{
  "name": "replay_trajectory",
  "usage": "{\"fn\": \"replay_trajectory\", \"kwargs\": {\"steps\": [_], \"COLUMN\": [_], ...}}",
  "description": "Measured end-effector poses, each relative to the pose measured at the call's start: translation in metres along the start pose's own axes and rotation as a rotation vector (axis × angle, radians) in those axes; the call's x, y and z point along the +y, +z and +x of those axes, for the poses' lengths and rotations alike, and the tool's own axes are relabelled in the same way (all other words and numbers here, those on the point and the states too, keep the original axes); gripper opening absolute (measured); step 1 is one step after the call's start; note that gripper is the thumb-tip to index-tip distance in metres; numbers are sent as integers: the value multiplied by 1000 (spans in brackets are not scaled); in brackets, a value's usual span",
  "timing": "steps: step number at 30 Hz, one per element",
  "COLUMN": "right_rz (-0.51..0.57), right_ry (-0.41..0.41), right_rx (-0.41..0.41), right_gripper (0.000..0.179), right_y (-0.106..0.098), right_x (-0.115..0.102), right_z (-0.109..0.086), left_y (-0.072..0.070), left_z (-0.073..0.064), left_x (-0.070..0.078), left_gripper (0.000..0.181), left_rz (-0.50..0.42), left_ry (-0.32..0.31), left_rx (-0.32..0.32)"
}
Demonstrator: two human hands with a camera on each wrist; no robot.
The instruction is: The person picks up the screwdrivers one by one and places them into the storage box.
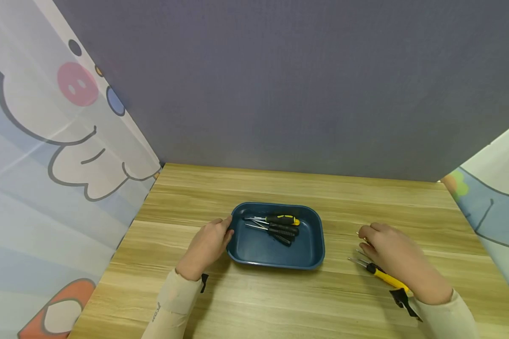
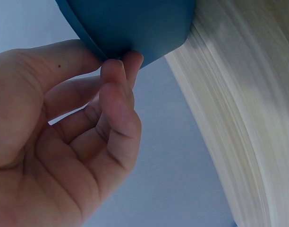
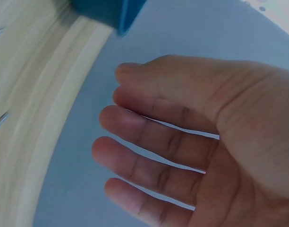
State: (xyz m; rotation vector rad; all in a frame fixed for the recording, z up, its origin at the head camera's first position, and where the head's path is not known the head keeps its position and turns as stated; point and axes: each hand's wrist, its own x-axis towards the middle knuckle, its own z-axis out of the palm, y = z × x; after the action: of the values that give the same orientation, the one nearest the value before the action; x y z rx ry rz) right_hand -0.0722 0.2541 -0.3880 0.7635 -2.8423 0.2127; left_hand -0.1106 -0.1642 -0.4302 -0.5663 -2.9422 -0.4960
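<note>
A dark blue tray (image 1: 258, 253) sits on the table with several screwdrivers lying in it. One has a black handle with a yellow end (image 1: 282, 219); the others have black ribbed handles (image 1: 283, 230). My left hand (image 1: 208, 242) pinches the tray's left rim, thumb and fingertips meeting at the wall (image 2: 140, 33) in the left wrist view. Over on the right, my right hand (image 1: 392, 252) hovers above more screwdrivers, partly hiding them. A yellow-handled screwdriver (image 1: 390, 278) shows beneath it. In the right wrist view its fingers (image 3: 149, 135) are relaxed, slightly bent and hold nothing.
The wood-grain table (image 1: 280, 301) ends at a grey partition (image 1: 301, 94) at the back. Cartoon-printed curtains (image 1: 46, 188) hang at the left and right sides. A black strap (image 1: 403, 301) is at the right wrist.
</note>
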Motion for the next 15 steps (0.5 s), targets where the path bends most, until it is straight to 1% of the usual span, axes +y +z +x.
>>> {"fn": "replay_trajectory", "kwargs": {"steps": [3,5,10,15], "right_rz": [-7,-14,-12,-5], "right_ry": [20,45,144,194], "right_rx": [2,-18,-138,-177], "right_gripper": [24,23,23,27], "right_y": [4,7,17,28], "right_x": [7,11,19,24], "right_z": [-15,-25,-47,-64], "left_y": [0,0,0,1], "left_z": [0,0,0,0], "left_x": [0,0,0,0], "left_gripper": [39,39,39,40], "left_rz": [0,0,6,6], "left_ry": [1,2,2,1], "left_rx": [0,0,-3,-3]}}
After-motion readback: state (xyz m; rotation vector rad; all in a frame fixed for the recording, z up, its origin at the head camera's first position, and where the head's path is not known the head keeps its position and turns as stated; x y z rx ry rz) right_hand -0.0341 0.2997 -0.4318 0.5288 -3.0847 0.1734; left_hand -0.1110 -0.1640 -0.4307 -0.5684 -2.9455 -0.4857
